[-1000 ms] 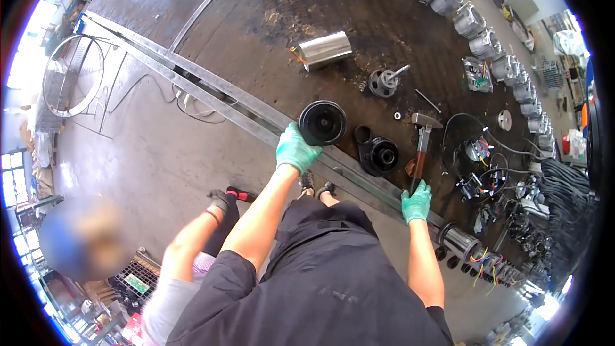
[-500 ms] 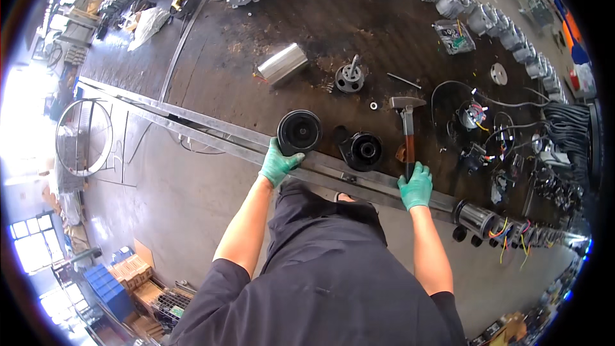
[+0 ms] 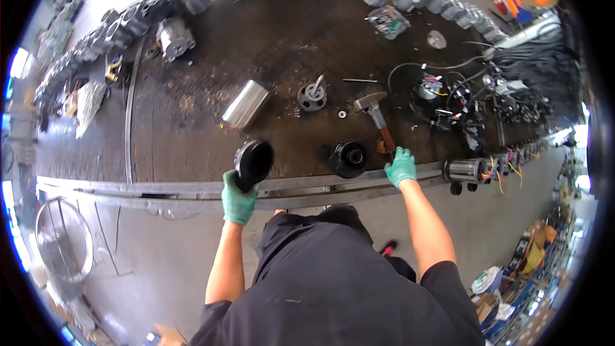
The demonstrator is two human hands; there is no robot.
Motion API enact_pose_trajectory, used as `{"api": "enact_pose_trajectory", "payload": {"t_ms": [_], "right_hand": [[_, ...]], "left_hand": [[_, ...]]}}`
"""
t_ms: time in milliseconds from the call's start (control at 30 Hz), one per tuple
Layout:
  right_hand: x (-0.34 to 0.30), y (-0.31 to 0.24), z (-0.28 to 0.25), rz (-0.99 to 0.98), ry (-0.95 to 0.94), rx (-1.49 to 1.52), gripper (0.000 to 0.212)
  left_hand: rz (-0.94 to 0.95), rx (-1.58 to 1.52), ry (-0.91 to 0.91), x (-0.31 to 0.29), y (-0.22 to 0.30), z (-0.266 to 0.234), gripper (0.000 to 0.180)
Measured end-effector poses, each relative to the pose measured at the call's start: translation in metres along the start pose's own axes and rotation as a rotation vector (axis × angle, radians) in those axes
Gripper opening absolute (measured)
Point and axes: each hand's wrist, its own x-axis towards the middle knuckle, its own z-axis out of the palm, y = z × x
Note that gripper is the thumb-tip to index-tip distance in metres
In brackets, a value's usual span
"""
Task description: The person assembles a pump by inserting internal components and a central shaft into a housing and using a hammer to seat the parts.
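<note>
The left hand [image 3: 239, 197], in a green glove, grasps a black round part [image 3: 255, 163] by its rim, holding it tilted at the near edge of the worktop [image 3: 179, 147]. The right hand [image 3: 401, 165], gloved alike, is wrapped round the handle end of a hammer [image 3: 378, 118], whose head points to eleven o'clock. A black housing [image 3: 350, 157] lies at nine o'clock from the right hand. A silver cylinder [image 3: 246, 104] lies at twelve o'clock from the round part; a shafted disc [image 3: 312, 96] sits at eleven o'clock from the housing.
</note>
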Motion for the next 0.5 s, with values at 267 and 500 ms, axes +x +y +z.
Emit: {"api": "enact_pose_trajectory", "payload": {"t_ms": [267,500], "right_hand": [[0.006,-0.031,-0.017,0.153,-0.095,-0.011,0.068],[0.009,-0.027,-0.046,0.095,-0.226,-0.035,0.071]], "left_hand": [[0.049,0.199,0.004,0.007,-0.038,-0.011,0.055],[0.007,0.086,-0.023,-0.011,-0.031,-0.011,0.052]]}}
